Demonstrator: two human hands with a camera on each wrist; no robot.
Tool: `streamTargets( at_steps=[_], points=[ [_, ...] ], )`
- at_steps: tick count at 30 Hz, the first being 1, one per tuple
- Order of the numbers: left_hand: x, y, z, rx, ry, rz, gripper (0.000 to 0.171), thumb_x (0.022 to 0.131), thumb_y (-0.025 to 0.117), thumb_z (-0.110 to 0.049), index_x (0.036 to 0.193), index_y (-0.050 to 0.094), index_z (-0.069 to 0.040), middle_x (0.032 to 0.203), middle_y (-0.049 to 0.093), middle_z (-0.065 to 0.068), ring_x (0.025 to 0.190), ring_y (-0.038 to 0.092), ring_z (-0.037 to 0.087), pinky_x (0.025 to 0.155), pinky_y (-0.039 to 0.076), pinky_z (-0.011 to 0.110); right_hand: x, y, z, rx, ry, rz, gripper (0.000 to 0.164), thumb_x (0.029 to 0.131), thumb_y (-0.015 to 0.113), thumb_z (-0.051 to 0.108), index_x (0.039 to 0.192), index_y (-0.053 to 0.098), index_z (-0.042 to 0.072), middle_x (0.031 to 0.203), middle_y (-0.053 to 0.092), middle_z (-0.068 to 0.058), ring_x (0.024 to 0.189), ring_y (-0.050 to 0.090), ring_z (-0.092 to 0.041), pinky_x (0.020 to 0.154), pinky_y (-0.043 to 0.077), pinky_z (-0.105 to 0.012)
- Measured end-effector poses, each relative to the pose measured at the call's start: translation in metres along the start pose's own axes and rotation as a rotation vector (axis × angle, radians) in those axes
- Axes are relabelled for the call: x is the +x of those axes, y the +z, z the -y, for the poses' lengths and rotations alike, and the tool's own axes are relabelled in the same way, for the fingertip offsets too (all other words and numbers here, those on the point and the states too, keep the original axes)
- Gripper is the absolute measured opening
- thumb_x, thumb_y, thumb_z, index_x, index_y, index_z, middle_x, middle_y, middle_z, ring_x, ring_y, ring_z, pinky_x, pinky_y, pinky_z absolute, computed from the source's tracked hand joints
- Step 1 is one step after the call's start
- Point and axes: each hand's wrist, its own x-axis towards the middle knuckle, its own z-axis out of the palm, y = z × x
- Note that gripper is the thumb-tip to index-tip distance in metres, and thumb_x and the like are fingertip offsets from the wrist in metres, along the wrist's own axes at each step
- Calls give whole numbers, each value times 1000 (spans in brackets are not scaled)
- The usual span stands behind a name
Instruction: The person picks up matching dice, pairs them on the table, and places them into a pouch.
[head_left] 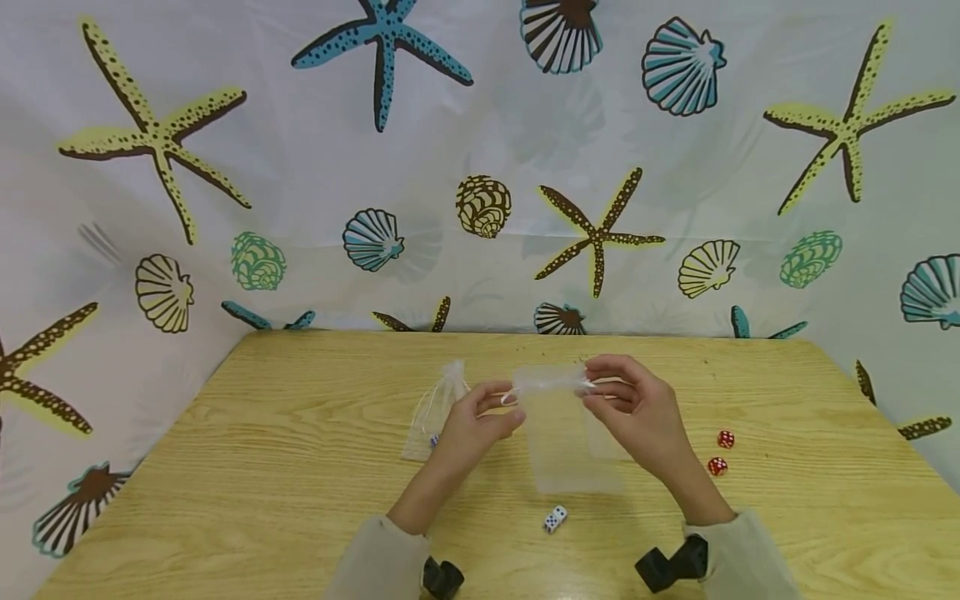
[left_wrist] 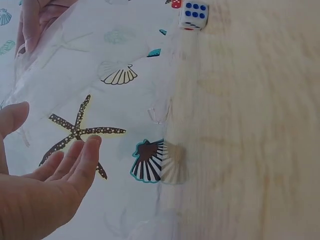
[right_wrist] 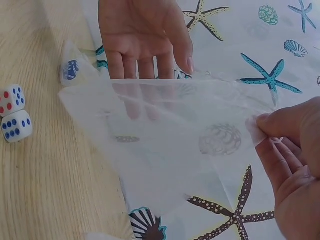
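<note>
A sheer white drawstring pouch (head_left: 566, 450) hangs above the table, flat, with its gathered top edge up. At that top edge my right hand (head_left: 637, 408) pinches the right corner between thumb and fingers, which shows plainly in the right wrist view. My left hand (head_left: 468, 429) is at the opposite corner, thumb apart from its fingers. Seen through the sheer cloth in the right wrist view, the left fingers (right_wrist: 145, 97) lie straight behind it. Below the pouch, two white dice (head_left: 555, 519) with blue and red dots sit side by side on the table.
A second sheer pouch (head_left: 414, 442) lies behind the left hand, with blue-dotted dice (right_wrist: 71, 70) inside. Another pale sheer piece (head_left: 602, 440) lies partly behind the right hand. Two red dice (head_left: 725, 439) are at the right. A shell-and-starfish cloth (head_left: 450, 150) borders the wooden table (head_left: 262, 500).
</note>
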Motion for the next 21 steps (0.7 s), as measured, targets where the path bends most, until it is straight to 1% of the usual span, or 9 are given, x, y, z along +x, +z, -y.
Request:
streamTargets(
  at_steps=[1,4,7,9,11,13,15,17,21],
  points=[
    [0,0,0,-3,-13,11,53,92,62,-16,139,43,-1,135,52,21,110,62,30,89,53,37,0,0,0,2,-7,4,32,84,65,-8,115,58,-8,108,61,-23,89,65,4,76,55,-17],
    [0,0,1,-30,-7,66,53,92,63,-13,139,43,1,131,54,24,106,64,28,88,54,37,0,1,-1,6,-29,14,32,84,64,-9,115,57,-9,108,61,-24,90,65,4,76,55,-17],
    [0,0,0,-56,29,120,50,91,64,-12,135,46,3,123,59,25,98,68,25,81,57,36,0,1,-2,8,-48,20,33,83,64,-11,115,57,-9,107,61,-26,90,64,4,76,54,-17],
    [0,0,1,-66,54,129,44,91,64,-11,129,50,6,119,61,26,92,70,24,76,58,35,0,1,-2,7,-53,27,33,83,64,-11,115,57,-10,108,60,-26,90,64,4,76,54,-16],
    [0,1,-1,-45,80,106,35,91,64,-10,120,55,7,114,64,26,87,71,23,71,59,32,0,1,-2,2,-50,35,33,83,64,-11,115,56,-10,108,61,-26,90,64,4,76,54,-16],
    [0,3,-2,-6,111,62,24,90,64,-8,106,58,8,108,67,24,84,71,25,66,58,30,0,1,-2,-7,-40,44,34,83,64,-10,116,56,-10,109,61,-25,90,64,4,76,54,-15],
    [-1,5,-5,55,144,3,15,89,65,-7,95,60,6,100,69,22,82,71,27,64,58,30,0,0,-2,-22,-32,55,35,84,65,-9,118,56,-9,110,61,-24,91,64,3,77,54,-16],
    [-3,7,-7,117,177,-56,11,88,67,-8,86,62,2,92,69,20,79,71,29,62,58,32,0,-1,-3,-50,-32,69,37,83,66,-8,119,56,-6,111,62,-22,93,63,2,77,54,-17],
    [-6,10,-12,250,269,-144,6,86,69,-10,84,68,-5,83,70,13,75,70,25,60,57,26,0,-3,-3,-145,-79,94,42,82,69,-5,121,56,-2,115,62,-18,98,62,-6,79,55,-22]
  ],
)
